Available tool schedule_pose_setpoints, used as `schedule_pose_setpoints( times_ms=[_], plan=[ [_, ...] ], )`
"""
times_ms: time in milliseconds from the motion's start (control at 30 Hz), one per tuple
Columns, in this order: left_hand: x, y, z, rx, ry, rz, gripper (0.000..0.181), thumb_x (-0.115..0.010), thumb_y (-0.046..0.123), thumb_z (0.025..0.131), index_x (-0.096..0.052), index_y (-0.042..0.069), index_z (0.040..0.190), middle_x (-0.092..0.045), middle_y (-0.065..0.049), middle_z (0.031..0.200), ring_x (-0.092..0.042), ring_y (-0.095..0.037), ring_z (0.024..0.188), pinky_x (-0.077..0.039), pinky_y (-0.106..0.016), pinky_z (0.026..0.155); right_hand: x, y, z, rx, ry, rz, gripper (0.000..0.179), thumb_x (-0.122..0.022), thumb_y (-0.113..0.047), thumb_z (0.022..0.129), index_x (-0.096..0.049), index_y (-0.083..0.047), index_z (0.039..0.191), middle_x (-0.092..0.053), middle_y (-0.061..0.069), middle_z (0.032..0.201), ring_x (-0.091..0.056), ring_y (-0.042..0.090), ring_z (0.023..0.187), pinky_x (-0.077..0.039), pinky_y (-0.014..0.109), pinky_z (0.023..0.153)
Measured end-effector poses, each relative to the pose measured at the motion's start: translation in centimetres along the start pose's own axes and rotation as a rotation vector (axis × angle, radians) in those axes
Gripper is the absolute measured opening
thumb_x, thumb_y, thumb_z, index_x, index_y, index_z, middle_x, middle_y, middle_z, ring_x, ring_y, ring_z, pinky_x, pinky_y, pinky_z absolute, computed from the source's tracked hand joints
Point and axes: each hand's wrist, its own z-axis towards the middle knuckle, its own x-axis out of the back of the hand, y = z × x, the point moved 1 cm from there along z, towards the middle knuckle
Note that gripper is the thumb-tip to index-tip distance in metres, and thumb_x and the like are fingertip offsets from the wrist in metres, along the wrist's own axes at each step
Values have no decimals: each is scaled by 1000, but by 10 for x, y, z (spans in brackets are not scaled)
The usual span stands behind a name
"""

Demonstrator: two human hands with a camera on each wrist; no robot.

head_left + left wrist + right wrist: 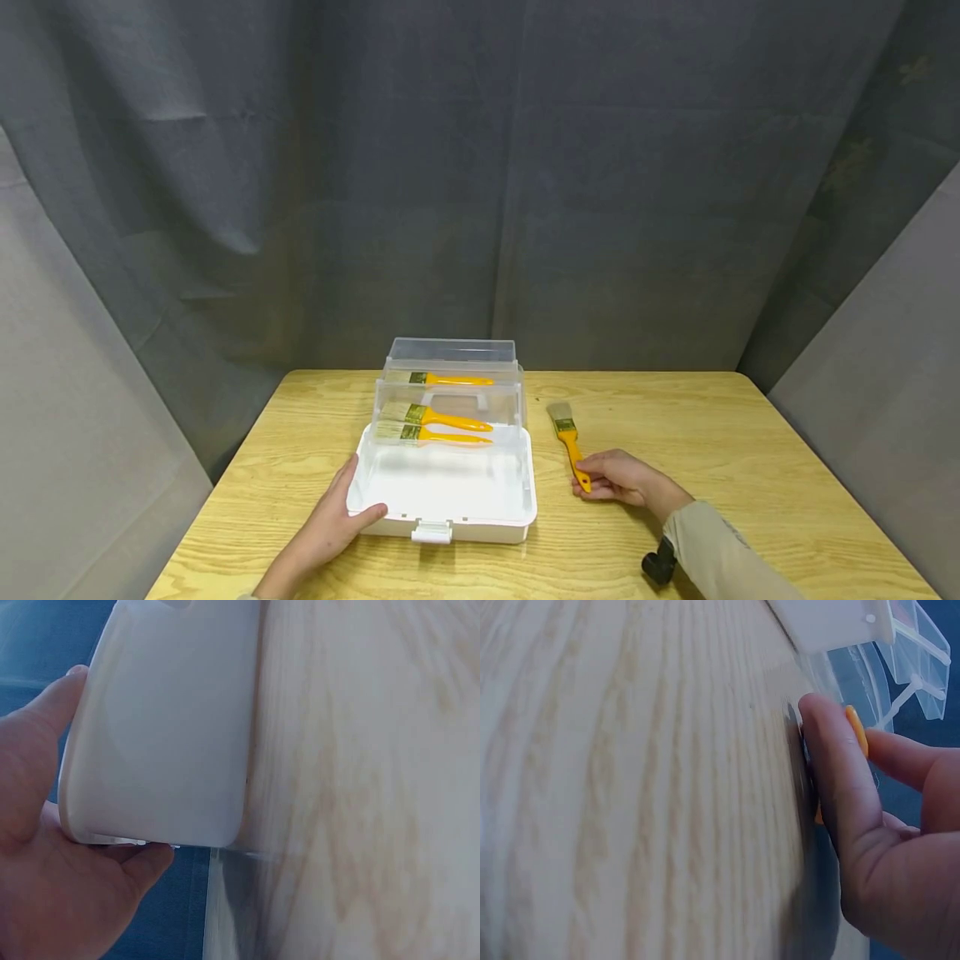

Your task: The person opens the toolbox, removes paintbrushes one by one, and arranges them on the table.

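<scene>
A white storage box (491, 532) stands open on the table, its clear fold-out trays (504, 400) raised toward the back. My left hand (328, 527) holds its front left corner, thumb over the front rim and fingers along the left side. In the left wrist view that hand wraps the box corner (161, 727). To the right of the box, my right hand (621, 477) pinches the handle end of a paintbrush (567, 437) with pale bristles pointing away. In the right wrist view, fingers mostly hide its orange handle (857, 731).
Two paintbrushes lie in the lower clear tray, one (450, 419) behind the other (453, 437). Another paintbrush (457, 381) lies in the upper tray. A white latch (432, 533) hangs at the box front. Behind the wooden table (675, 417) hangs a dark curtain (600, 208).
</scene>
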Motion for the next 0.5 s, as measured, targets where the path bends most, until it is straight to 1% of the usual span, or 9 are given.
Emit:
schedule_pose_setpoints(
  times_ms=[133, 233, 367, 500],
  plan=[
    [0, 0, 1, 0, 0, 0, 103, -70, 45, 82, -8, -2, 150, -11, -26, 153, -13, -44, 138, -15, -59, 108, -2, -3, -2, 27, 63, -106, 35, -58, -17, 95, -55, 14, 109, -67, 16, 83, -69, 23, 74, -57, 31, 69],
    [0, -1, 1, 7, -6, -4, 104, -70, 47, 82, -7, -1, 150, -10, -25, 154, -12, -42, 139, -14, -58, 108, -4, -5, -4, 44, 116, -189, 31, -62, -20, 92, -61, 10, 102, -65, 12, 75, -68, 19, 65, -57, 30, 61],
    [-1, 0, 1, 11, -12, -14, 103, -70, 45, 82, -7, 0, 151, -9, -24, 154, -11, -42, 139, -13, -58, 109, -4, -6, -5, 60, 142, -253, 28, -64, -20, 91, -64, 8, 92, -63, 11, 68, -65, 14, 56, -56, 29, 56],
    [0, 1, 1, 7, -8, -17, 103, -70, 46, 82, -7, 0, 151, -9, -24, 154, -11, -43, 139, -14, -58, 108, -2, -6, -5, 75, 166, -297, 28, -64, -19, 91, -65, 9, 88, -64, 13, 69, -65, 14, 55, -56, 29, 54]
  ],
)
